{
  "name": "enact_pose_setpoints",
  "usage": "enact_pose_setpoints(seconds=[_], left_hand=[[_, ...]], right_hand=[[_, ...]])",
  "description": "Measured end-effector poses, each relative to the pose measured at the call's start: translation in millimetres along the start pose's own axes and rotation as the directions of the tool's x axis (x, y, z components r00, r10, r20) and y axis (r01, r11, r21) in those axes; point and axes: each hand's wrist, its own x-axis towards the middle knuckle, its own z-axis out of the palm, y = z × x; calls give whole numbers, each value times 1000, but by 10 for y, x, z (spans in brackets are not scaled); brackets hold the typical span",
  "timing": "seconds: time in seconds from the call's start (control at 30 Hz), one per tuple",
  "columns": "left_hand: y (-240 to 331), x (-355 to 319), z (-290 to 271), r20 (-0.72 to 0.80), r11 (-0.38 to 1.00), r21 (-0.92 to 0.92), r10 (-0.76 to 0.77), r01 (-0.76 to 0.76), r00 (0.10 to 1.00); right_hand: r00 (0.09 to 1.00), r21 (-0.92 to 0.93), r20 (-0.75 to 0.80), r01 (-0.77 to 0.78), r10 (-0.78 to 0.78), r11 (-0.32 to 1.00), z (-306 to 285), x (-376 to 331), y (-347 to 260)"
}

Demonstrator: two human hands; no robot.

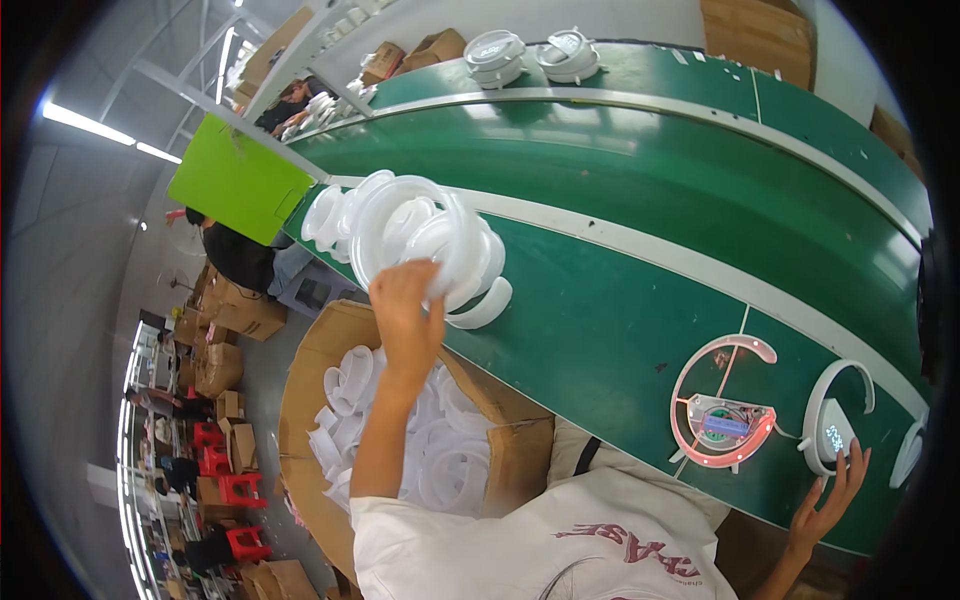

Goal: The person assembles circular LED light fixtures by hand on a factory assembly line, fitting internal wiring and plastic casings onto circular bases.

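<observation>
My left hand (403, 305) is closed on the lower edge of a translucent white plastic ring (363, 238). More white curved plastic shells (325, 215) are heaped around and behind that ring on the green bench. To the far right, my right hand (832, 500) has its fingers apart at the lower edge of a white C-shaped lamp with a lit display (834, 432). Just left of it lies an opened C-shaped lamp (683, 440), glowing reddish, with a circuit board (727, 425) exposed. A thin wire runs between the two lamps.
A large cardboard box (310, 375) full of white plastic shells (440, 460) stands below the bench's left edge. Across the green belt (620, 150), two stacks of white round parts (495, 58) sit on the far ledge. Another white part (908, 455) lies at the right rim. People work farther off.
</observation>
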Motion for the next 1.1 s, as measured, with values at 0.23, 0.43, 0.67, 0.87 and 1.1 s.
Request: enact_pose_setpoints(seconds=[0.23,0.43,0.67,0.87,1.1], left_hand=[[1040,-261,396,267,929,-344,240,-140,933],[1200,-201,632,421,864,-502,203,41,884],[782,303,901,130,943,-334,55,-8,990],[429,468,965,799,794,-168,-237,584,552],[358,477,976,441,570,-629,-298,528,847]], right_hand=[[996,195,-28,83,-79,977,194,158,-460],[997,269,-20,75,-72,960,192,73,-609],[1000,314,-13,-17,22,949,348,-43,-718],[995,345,-68,-43,71,938,363,-25,-747],[994,356,-73,-45,76,933,337,-47,-773]])
